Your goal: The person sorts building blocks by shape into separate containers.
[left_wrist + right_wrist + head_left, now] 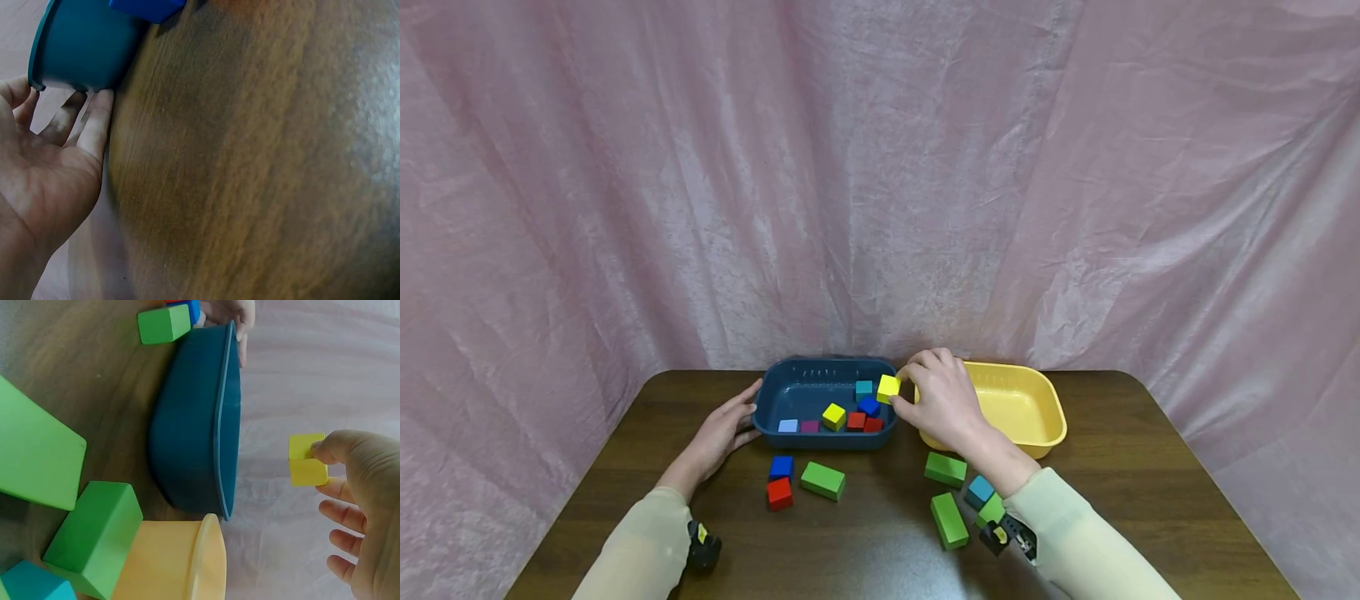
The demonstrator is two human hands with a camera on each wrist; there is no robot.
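My right hand pinches a yellow cube between thumb and fingertips, over the right end of the dark blue tub. In the right wrist view the yellow cube is held clear of the tub's rim. With its fingers extended, my left hand touches the tub's left end; the left wrist view shows the fingertips against its wall. Inside the tub lie another yellow cube, a blue cube, a teal block, red blocks, a purple block and a light blue block.
A yellow tub stands right of the blue one, partly behind my right hand. In front lie a blue cube, a red cube, several green blocks and a teal block. A pink curtain hangs behind the table.
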